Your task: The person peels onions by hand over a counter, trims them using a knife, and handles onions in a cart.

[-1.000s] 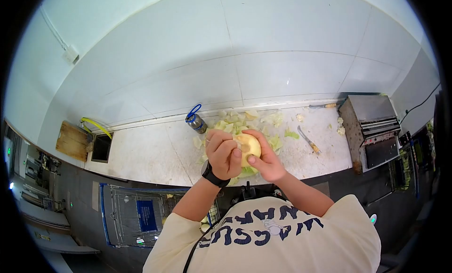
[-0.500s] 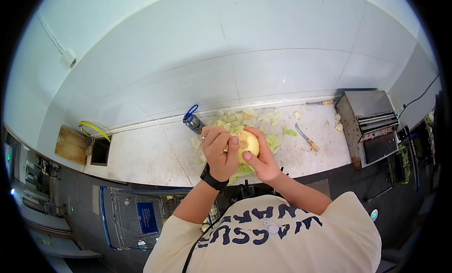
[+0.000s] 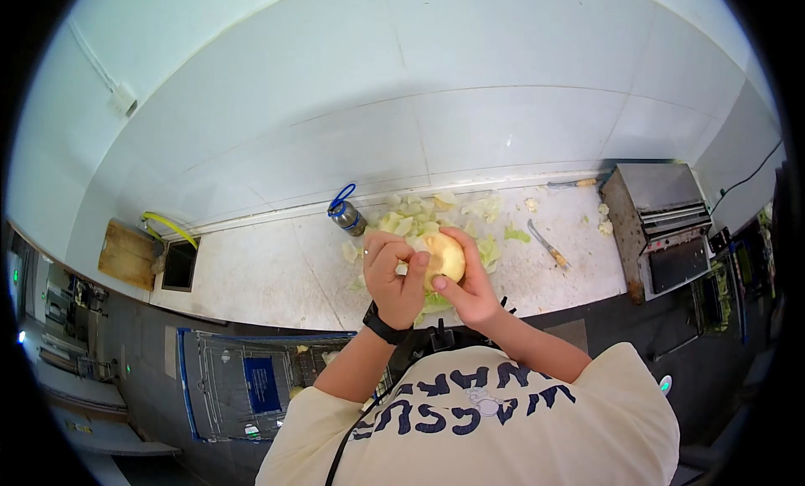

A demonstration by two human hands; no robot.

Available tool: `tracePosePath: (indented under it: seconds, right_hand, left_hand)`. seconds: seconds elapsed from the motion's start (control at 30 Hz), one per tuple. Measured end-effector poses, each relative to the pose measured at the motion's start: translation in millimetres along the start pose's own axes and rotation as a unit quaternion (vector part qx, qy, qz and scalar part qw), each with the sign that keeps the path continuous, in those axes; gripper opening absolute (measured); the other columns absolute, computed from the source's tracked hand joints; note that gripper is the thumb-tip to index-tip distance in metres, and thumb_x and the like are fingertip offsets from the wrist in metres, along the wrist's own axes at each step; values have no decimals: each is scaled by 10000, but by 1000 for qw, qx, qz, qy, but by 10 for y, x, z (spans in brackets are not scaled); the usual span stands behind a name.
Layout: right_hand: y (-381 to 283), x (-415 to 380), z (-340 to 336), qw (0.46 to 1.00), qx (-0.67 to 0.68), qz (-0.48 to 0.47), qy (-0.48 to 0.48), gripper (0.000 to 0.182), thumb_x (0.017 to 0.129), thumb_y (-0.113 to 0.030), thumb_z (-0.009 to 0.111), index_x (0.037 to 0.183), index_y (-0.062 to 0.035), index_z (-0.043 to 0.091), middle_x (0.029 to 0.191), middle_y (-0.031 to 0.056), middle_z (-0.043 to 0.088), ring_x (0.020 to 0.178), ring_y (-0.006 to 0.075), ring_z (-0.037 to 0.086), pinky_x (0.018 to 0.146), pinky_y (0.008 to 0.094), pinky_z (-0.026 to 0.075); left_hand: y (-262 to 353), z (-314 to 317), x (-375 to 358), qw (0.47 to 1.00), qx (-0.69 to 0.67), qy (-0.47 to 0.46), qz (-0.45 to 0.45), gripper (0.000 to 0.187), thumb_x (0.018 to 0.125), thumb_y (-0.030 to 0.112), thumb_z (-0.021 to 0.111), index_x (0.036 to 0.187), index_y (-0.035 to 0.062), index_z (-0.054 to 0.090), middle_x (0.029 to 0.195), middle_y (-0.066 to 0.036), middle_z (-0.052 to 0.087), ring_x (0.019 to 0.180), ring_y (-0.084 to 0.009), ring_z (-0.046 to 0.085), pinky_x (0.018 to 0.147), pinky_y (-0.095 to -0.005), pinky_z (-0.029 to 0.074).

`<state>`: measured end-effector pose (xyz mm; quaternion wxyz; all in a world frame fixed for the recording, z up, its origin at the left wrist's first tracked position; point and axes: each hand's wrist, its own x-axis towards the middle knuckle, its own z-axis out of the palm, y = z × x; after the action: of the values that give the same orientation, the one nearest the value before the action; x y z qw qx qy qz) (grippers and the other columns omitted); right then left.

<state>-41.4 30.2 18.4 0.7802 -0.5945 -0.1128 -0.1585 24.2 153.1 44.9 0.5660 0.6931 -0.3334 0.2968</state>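
A pale yellow, round vegetable [image 3: 447, 258] is held in front of my chest, above the white counter. My right hand [image 3: 471, 286] wraps round its right side, with the thumb across its lower front. My left hand [image 3: 396, 278], with a dark watch at the wrist, is curled in a loose fist at the vegetable's left side; whether its fingers hold anything is hidden. Pale green leaves [image 3: 407, 219] lie scattered behind and beneath both hands. Left of them stands a metal bottle [image 3: 347, 218] with a blue loop.
A curved knife [image 3: 548, 246] lies on the counter [image 3: 251, 272], and another knife [image 3: 573, 184] near the wall. At the right stands a metal appliance [image 3: 658, 222]. A sink [image 3: 179, 266] and wooden board [image 3: 127, 261] are at the left. Below is a cart [image 3: 239, 385].
The round vegetable has shifted slightly right and turned a little in my right hand. My left hand has moved slightly right and down.
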Motion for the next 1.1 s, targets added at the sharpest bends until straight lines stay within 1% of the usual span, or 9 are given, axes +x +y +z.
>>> tracePosePath:
  seconds: [0.1,0.2,0.33,0.43,0.53,0.63,0.83,1.0,1.1]
  right_hand:
    - [-16,-19,-3,1000,-3,-2,-6,643,908,-111,649,1440,-30,298,1270,103,438,1159,176,447,1009,303,373]
    - [-37,-19,-14,1000,-2,2,-12,640,913,-114,643,1445,-34,296,1270,100,447,1155,176,451,1010,299,375]
    - [-52,-23,-11,997,55,47,6,614,946,-152,613,1461,-68,289,1281,90,470,1115,170,491,955,311,439]
    - [-27,-40,-33,980,169,100,-22,583,976,-212,577,1470,-103,285,1290,80,485,1064,166,534,857,322,504]
    - [-22,-54,-26,978,181,99,-33,584,988,-268,561,1474,-117,276,1279,73,498,1023,165,560,780,323,529]
    - [-46,-76,-19,963,241,120,-30,585,991,-284,551,1476,-119,268,1280,71,496,1026,163,555,780,308,528]
    - [-36,-78,-32,978,174,109,-35,622,989,-335,555,1489,-127,249,1304,77,485,1036,177,560,792,327,517]
    - [0,-52,40,908,375,184,38,555,1008,-516,406,1400,-124,398,1221,88,574,976,222,599,753,336,508]
    - [47,31,-36,871,444,197,72,597,1001,-600,319,1331,-129,478,1150,83,621,908,227,621,724,332,499]
  left_hand:
    - [18,-32,-4,1000,12,1,-2,217,827,119,707,721,39,536,752,-90,522,754,-266,487,685,-350,396]
    - [1,-38,2,1000,15,-13,10,219,841,112,686,712,36,527,745,-94,517,741,-269,482,675,-352,393]
    - [-34,-13,-46,1000,-18,-8,18,268,896,177,641,702,35,523,737,-92,506,717,-266,475,657,-345,385]
    - [-49,-20,-80,998,-54,10,32,328,942,246,601,701,36,523,745,-80,497,704,-237,457,643,-330,370]
    - [-45,0,-89,994,-95,23,47,383,983,311,560,713,42,525,772,-59,488,700,-191,430,633,-311,350]
    - [-39,-44,-29,993,-80,3,86,395,980,333,565,713,44,530,770,-52,491,703,-189,435,632,-316,349]
    - [-54,-81,14,992,-39,-20,117,351,951,252,587,679,46,508,695,-52,485,664,-211,432,624,-337,347]
    - [-19,-95,-7,988,-69,-27,134,331,938,188,575,663,43,462,656,-46,468,632,-209,413,605,-343,336]
    - [-103,-165,-81,986,-104,19,127,291,903,148,622,661,42,501,684,-70,509,633,-225,449,592,-343,357]
